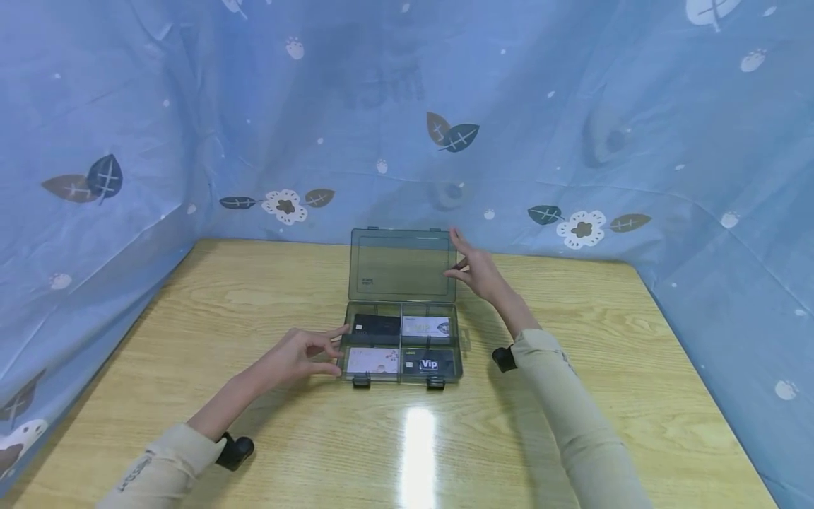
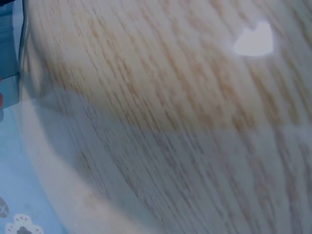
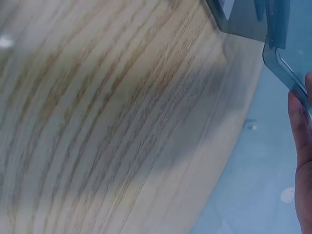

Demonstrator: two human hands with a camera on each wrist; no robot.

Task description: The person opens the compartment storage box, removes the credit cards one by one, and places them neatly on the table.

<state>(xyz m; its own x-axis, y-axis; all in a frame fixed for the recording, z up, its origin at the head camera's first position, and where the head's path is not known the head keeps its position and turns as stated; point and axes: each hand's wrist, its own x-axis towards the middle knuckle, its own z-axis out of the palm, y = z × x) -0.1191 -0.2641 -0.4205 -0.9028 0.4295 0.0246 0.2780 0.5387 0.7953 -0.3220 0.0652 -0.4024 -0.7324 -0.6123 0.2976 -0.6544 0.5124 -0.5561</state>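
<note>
A translucent grey-green plastic card case (image 1: pixel 401 367) lies on the table, its hinged lid (image 1: pixel 402 265) raised at the back. Four compartments hold a black card (image 1: pixel 376 325), a white card (image 1: pixel 422 326), a pale VIP card (image 1: pixel 372 360) and a black Vip card (image 1: pixel 420 363). My right hand (image 1: pixel 480 272) pinches the lid's right edge between thumb and fingers; the lid's corner (image 3: pixel 282 70) shows in the right wrist view. At the case's left wall, my left hand (image 1: pixel 295 357) touches with spread fingertips and thumb. The left wrist view barely catches its fingers.
Two dark latches, the left latch (image 1: pixel 361 382) and the right latch (image 1: pixel 435 383), jut from the case's front. A wooden table (image 1: pixel 305 438) carries everything. Blue patterned cloth (image 1: pixel 394 127) hangs around its back and sides.
</note>
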